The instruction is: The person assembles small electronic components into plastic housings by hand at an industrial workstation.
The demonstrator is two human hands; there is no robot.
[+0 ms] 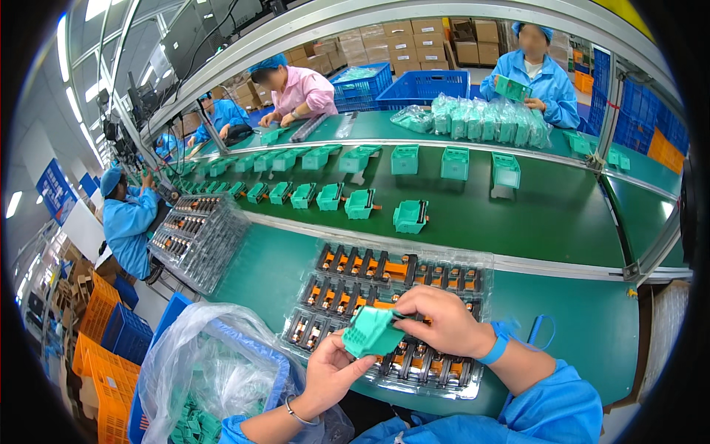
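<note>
A green plastic housing (372, 332) is held tilted above the tray at the near middle. My left hand (331, 376) grips its lower side between thumb and fingers. At its upper right edge, the fingers of my right hand (441, 320) are pinched together, touching the housing. A small dark bit shows by those fingertips, too hidden to name. Beneath both hands lies a clear plastic tray (484, 281) with rows of black and orange parts (367, 264) that have copper-coloured pieces. My hands cover some of its rows.
At my left, a blue crate (151, 355) lined with a clear bag holds green pieces. Stacked trays (200, 240) stand beyond it. Green housings (410, 216) line the green conveyor (540, 222) ahead. Across it, several people work near bagged green parts (488, 122). A metal frame (458, 11) spans overhead.
</note>
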